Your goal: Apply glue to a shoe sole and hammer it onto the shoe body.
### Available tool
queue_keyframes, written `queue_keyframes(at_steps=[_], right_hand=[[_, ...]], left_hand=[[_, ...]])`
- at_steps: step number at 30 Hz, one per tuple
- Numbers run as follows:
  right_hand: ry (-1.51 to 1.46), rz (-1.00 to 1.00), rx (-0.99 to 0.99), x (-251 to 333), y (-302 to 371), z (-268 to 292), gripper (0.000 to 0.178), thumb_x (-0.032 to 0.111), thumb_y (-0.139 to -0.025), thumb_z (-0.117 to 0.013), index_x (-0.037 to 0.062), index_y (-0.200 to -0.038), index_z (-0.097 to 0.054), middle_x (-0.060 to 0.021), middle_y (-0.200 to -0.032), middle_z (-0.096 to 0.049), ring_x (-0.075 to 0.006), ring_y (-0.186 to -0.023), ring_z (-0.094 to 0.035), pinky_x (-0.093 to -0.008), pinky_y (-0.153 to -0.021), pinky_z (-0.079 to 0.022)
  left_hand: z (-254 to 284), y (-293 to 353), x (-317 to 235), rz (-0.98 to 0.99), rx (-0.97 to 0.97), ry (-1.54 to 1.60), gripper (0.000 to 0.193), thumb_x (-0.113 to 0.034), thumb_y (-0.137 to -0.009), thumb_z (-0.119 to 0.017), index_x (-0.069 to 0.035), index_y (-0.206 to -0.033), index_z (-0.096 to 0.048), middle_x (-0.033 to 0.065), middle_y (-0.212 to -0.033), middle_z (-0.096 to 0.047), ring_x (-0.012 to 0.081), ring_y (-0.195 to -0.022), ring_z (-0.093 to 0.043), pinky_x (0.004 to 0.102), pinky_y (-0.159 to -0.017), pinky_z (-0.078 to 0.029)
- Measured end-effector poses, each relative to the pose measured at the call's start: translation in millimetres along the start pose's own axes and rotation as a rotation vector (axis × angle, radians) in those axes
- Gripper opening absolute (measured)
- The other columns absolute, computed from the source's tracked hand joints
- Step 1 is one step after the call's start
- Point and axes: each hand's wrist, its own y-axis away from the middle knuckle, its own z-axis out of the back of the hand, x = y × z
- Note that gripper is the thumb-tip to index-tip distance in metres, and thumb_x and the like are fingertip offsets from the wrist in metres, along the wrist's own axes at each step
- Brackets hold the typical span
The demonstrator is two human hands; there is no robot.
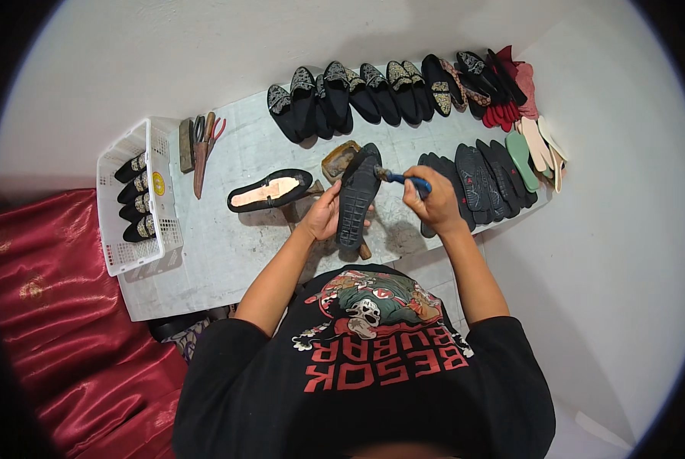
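My left hand [325,216] grips a black shoe sole [357,200] by its edge, holding it upright over the table, with its grid-patterned face toward me. In my right hand [434,200] is a brush [413,182] with a blue handle. The brush's tip touches the right edge of the sole near its upper end. Left of the sole, a black shoe upper [270,190] lies with its pale underside facing up. Behind the sole sits a brown-stained, yellowish container [338,161], partly hidden. A wooden handle [365,251] pokes out below the sole.
Black shoes with patterned fronts [373,92] line the table's back edge. More black soles [476,183] lie at right, beside green and pale insoles [520,157]. At left stand a white basket [152,145] of shoes, pliers [218,128] and a brown-sheathed tool [200,164].
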Motion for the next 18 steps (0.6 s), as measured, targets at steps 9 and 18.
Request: queue_keyframes(at_steps=[9,18], right_hand=[[-0.022,0.064,0.089,9.9,-2.4,-5.2,0.019,0.011,-0.086,-0.073,0.0014,-0.099,-0.061,-0.0147,-0.083,-0.066,-0.0342,-0.072,-0.066,-0.0403,-0.065,-0.053],[0.022,-0.029,0.003,-5.1,-24.5,-4.4,0.019,0.014,-0.09,-0.071,0.0012,-0.1,-0.061,-0.0149,-0.083,-0.065,-0.033,-0.07,-0.066,-0.0391,-0.064,-0.052]], left_hand=[[-8.6,-2.8,2.5,0.026,-0.019,0.003,0.062,-0.05,-0.108,-0.03,-0.003,-0.145,-0.047,0.0166,-0.128,-0.064,0.0308,-0.116,-0.064,0.0536,-0.096,-0.055],[-14.6,0.1,12.0,0.039,0.049,-0.051,0.062,-0.05,-0.109,-0.029,-0.005,-0.15,-0.041,0.0173,-0.135,-0.06,0.0337,-0.122,-0.06,0.0563,-0.097,-0.054]])
